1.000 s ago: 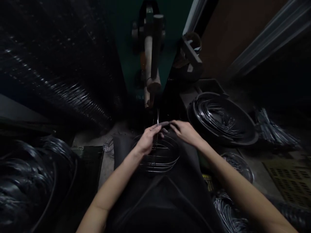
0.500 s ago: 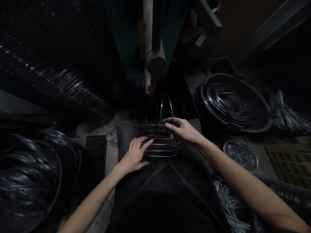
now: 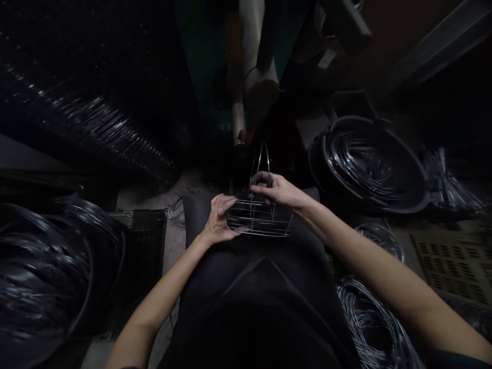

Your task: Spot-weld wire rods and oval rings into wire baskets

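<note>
A wire basket [image 3: 261, 220] of thin shiny rods lies in front of me, above the dark apron over my lap. My left hand [image 3: 221, 218] grips its left side, thumb along the lower wire and fingers over the upper one. Behind the basket's back edge, my right hand [image 3: 274, 188] has its fingers curled at a tall bent wire loop [image 3: 265, 159] that rises toward the machine; dim light blurs the fingertips. Just beyond stands the machine's cylindrical arm [image 3: 261, 77], with a thinner electrode-like rod [image 3: 239, 123] below it.
At the right a black tub [image 3: 415, 179] holds wire rings, with a round dish [image 3: 397, 246] and a coil of wires [image 3: 357, 318] nearer. A yellow crate [image 3: 449, 261] sits far right. Another tub of rings [image 3: 90, 287] is at the left. Stacked wire pieces [image 3: 111, 123] line the upper left.
My left hand has gone from loosely spread to gripping the basket's side. The basket has tilted, and my right hand has moved slightly left and away from me, fingers more curled.
</note>
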The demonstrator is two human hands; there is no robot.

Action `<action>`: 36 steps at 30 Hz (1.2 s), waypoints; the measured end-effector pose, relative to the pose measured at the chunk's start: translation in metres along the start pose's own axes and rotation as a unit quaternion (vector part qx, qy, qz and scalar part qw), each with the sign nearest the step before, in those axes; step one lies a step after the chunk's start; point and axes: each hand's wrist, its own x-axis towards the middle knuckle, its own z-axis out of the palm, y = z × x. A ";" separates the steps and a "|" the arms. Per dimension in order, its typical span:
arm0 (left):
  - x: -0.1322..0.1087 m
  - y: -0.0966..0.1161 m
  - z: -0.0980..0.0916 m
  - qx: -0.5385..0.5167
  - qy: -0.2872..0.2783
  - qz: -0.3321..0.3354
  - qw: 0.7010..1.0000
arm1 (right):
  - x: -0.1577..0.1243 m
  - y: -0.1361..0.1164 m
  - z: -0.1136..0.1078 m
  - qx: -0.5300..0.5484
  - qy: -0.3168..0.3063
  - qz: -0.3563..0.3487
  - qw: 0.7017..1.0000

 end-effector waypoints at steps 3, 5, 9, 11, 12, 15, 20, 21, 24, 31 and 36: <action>0.021 -0.006 0.001 -0.034 0.038 0.022 0.998 | 0.009 -0.012 -0.004 -0.012 0.023 -0.010 1.000; 0.036 -0.012 0.002 -0.052 0.060 0.016 0.997 | 0.019 -0.025 -0.007 -0.011 0.038 -0.018 0.999; 0.065 -0.026 -0.002 -0.066 0.080 0.014 0.994 | 0.036 -0.054 -0.013 0.012 0.047 -0.035 0.998; 0.075 -0.031 -0.005 -0.056 0.080 0.031 0.995 | 0.040 -0.064 -0.015 0.009 0.047 -0.029 0.998; 0.079 -0.033 -0.006 -0.049 0.078 0.037 0.995 | 0.041 -0.067 -0.015 0.002 0.051 -0.029 0.998; 0.083 -0.037 -0.007 -0.038 0.068 0.023 0.997 | 0.042 -0.069 -0.017 -0.013 0.076 -0.045 0.996; 0.087 -0.040 -0.009 -0.038 0.065 0.001 0.997 | 0.049 -0.070 -0.019 -0.015 0.084 -0.066 0.994; 0.089 -0.041 -0.010 -0.040 0.066 0.001 0.997 | 0.052 -0.072 -0.019 -0.014 0.085 -0.072 0.994; 0.098 -0.044 -0.016 -0.040 0.070 -0.004 0.997 | 0.063 -0.078 -0.020 -0.008 0.096 -0.095 0.991; 0.109 -0.053 -0.019 -0.051 0.071 0.001 0.996 | 0.078 -0.079 -0.025 0.004 0.098 -0.103 0.990; 0.109 -0.056 -0.017 -0.055 0.068 0.001 0.996 | 0.084 -0.074 -0.031 0.013 0.087 -0.108 0.990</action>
